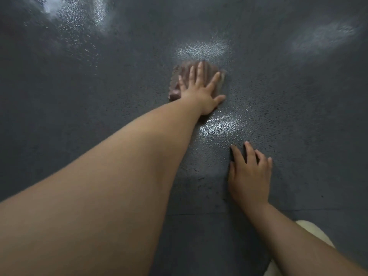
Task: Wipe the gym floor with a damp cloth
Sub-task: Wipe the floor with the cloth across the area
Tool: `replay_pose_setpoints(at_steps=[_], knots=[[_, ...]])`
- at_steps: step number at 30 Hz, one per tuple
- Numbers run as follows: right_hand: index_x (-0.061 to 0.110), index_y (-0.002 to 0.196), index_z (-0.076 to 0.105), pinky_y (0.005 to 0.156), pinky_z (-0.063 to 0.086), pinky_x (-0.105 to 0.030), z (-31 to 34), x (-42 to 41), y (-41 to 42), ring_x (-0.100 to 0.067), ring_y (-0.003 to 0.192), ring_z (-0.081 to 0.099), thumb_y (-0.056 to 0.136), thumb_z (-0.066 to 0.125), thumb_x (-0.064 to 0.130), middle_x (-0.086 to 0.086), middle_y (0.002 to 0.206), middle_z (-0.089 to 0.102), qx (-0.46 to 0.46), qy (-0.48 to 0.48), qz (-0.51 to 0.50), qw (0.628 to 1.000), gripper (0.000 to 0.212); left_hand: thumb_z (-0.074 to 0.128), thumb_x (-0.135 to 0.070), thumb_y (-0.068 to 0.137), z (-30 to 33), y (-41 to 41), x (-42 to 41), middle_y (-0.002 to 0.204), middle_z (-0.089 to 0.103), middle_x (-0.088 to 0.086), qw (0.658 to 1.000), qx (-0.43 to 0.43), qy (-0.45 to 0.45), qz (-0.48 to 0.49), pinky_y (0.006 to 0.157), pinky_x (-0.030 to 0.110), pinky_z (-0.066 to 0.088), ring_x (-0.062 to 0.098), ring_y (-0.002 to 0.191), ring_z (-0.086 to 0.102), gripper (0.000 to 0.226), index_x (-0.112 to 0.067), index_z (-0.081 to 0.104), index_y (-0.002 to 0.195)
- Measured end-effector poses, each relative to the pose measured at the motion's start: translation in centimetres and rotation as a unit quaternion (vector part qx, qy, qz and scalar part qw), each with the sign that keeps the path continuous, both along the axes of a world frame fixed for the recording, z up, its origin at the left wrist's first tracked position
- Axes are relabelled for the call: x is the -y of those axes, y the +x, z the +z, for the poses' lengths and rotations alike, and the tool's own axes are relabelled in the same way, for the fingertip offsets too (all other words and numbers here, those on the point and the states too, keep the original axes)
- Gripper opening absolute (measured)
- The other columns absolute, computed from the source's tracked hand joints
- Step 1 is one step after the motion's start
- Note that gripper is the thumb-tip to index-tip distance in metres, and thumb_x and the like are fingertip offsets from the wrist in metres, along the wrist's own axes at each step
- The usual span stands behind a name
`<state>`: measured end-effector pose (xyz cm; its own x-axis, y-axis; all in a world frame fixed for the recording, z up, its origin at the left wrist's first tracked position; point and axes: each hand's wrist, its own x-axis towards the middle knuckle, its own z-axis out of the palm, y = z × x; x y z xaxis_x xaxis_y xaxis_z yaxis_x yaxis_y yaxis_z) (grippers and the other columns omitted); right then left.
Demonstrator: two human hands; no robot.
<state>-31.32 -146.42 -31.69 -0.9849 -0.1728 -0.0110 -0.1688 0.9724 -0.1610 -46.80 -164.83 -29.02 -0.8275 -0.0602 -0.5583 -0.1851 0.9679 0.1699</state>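
Observation:
A brownish cloth (pixel 176 87) lies flat on the dark grey textured gym floor (pixel 99 80), blurred at its edges. My left hand (pixel 201 90) is stretched far forward and presses flat on the cloth with its fingers spread and straight. Most of the cloth is hidden under that hand. Nearer to me, my right hand (pixel 250 174) rests palm-down on the bare floor with straight fingers and holds nothing.
Wet, shiny patches (pixel 221 124) glisten on the floor between the two hands and just beyond the cloth. More glare shows at the top left and top right. A pale object (pixel 312 231) shows at the bottom right behind my right forearm.

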Motion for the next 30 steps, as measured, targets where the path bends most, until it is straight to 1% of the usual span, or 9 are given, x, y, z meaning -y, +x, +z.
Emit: replay_pose_setpoints(at_steps=[3,6,9,12,17,21,24,28,30], knots=[[0.017,0.120,0.063,0.094,0.037,-0.064,0.0,0.0,-0.2,-0.043,0.104,0.054,0.084,0.038,0.029,-0.018,0.127,0.057,0.006,0.004,0.011,1.000,0.045,0.025,-0.066,0.093,-0.6,0.1,2.2,0.152,-0.032,0.007,1.000,-0.011,-0.016,0.001,0.113,0.056,-0.013,0.030,0.139,-0.030,0.075,-0.033,-0.015,0.149],[0.018,0.120,0.062,0.095,0.037,-0.063,0.2,-0.2,-0.2,-0.042,0.104,0.054,0.084,0.035,0.030,-0.016,0.127,0.057,0.019,0.016,0.008,1.000,0.048,0.023,-0.062,0.096,-0.6,1.6,7.2,0.155,-0.025,0.010,0.991,-0.017,-0.054,0.121,0.115,0.048,-0.014,0.031,0.141,-0.026,0.075,-0.025,-0.011,0.151],[0.018,0.120,0.063,0.095,0.037,-0.063,0.5,-0.1,-0.3,-0.042,0.103,0.055,0.084,0.034,0.030,-0.015,0.126,0.058,0.036,0.018,0.005,0.999,0.048,0.018,-0.061,0.096,-0.5,5.3,12.3,0.155,-0.024,0.013,0.966,0.011,-0.092,0.241,0.115,0.046,-0.014,0.033,0.142,-0.023,0.075,-0.021,-0.013,0.151],[0.018,0.119,0.064,0.096,0.036,-0.063,0.8,-0.4,-0.6,-0.040,0.102,0.057,0.084,0.042,0.025,-0.013,0.125,0.060,0.046,0.010,0.014,0.999,0.042,0.018,-0.061,0.096,-0.1,8.5,13.9,0.155,-0.023,0.015,0.954,0.028,-0.091,0.284,0.115,0.046,-0.013,0.033,0.142,-0.022,0.074,-0.022,-0.013,0.151],[0.010,0.129,0.056,0.107,0.027,-0.057,1.6,-2.6,-1.3,-0.039,0.116,0.052,0.088,0.053,0.007,-0.014,0.137,0.052,0.079,-0.025,0.008,0.997,0.041,0.025,-0.062,0.095,-1.1,10.9,5.9,0.154,-0.026,0.016,0.978,-0.022,-0.065,0.196,0.113,0.045,-0.015,0.033,0.142,-0.024,0.075,-0.027,-0.011,0.151],[0.010,0.133,0.053,0.111,0.021,-0.053,2.4,-4.5,-1.4,-0.039,0.122,0.046,0.091,0.049,0.006,-0.013,0.142,0.047,0.110,-0.012,-0.054,0.992,0.042,0.033,-0.061,0.093,-1.3,14.5,-5.3,0.153,-0.028,0.017,0.999,-0.031,0.002,0.021,0.112,0.047,-0.017,0.037,0.141,-0.024,0.073,-0.036,-0.005,0.150],[0.011,0.134,0.052,0.111,0.020,-0.051,2.6,-5.1,-0.8,-0.037,0.123,0.045,0.093,0.040,0.010,-0.012,0.142,0.047,0.124,0.001,-0.071,0.990,0.043,0.038,-0.057,0.094,-1.0,17.6,-11.4,0.153,-0.026,0.018,0.992,-0.019,0.053,-0.112,0.109,0.047,-0.022,0.037,0.140,-0.027,0.070,-0.038,0.002,0.151],[0.013,0.139,0.045,0.113,0.014,-0.049,2.6,-4.1,-0.1,-0.034,0.129,0.038,0.094,0.046,0.015,-0.009,0.148,0.039,0.155,0.012,-0.083,0.984,0.046,0.031,-0.055,0.097,-1.1,18.1,-9.6,0.155,-0.025,0.010,0.987,-0.048,0.013,-0.151,0.106,0.043,-0.025,0.032,0.141,-0.026,0.067,-0.034,-0.002,0.151],[0.016,0.142,0.042,0.114,0.013,-0.048,2.7,-3.3,0.3,-0.033,0.131,0.035,0.095,0.044,0.017,-0.007,0.150,0.036,0.161,0.014,-0.077,0.984,0.047,0.025,-0.056,0.097,-1.3,18.3,-6.7,0.151,-0.032,0.008,0.992,-0.051,-0.015,-0.116,0.107,0.042,-0.025,0.032,0.141,-0.027,0.067,-0.032,-0.010,0.150]])
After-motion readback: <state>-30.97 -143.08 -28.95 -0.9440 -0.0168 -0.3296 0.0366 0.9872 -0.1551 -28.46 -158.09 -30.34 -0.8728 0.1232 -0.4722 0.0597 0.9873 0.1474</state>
